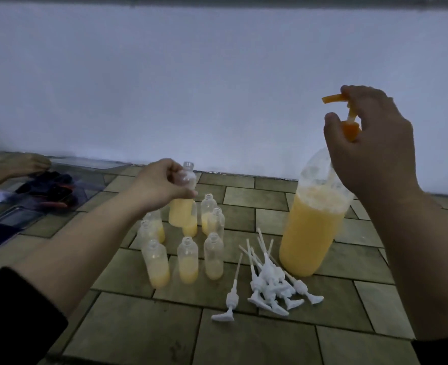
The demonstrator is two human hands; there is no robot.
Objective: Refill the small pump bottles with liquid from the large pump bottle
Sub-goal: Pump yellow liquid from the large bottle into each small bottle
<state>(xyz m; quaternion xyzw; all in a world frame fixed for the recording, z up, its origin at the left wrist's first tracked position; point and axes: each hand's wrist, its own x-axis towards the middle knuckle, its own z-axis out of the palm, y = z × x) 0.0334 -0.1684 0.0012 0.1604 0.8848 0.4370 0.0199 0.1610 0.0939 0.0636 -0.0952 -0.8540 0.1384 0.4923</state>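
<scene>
Dark sleeves [20,312] frame the bottom corners, bare forearms reaching out over the tiled floor [244,343]. At nine o'clock from centre, the left hand [159,185] curls round a small uncapped bottle [182,206], lifted above the cluster of open small bottles [187,259], each part filled with yellow liquid. Loose white pump heads [267,285] lie at five o'clock. At three o'clock, the right hand [370,143] pinches the orange pump [349,127] atop the large bottle [312,233].
</scene>
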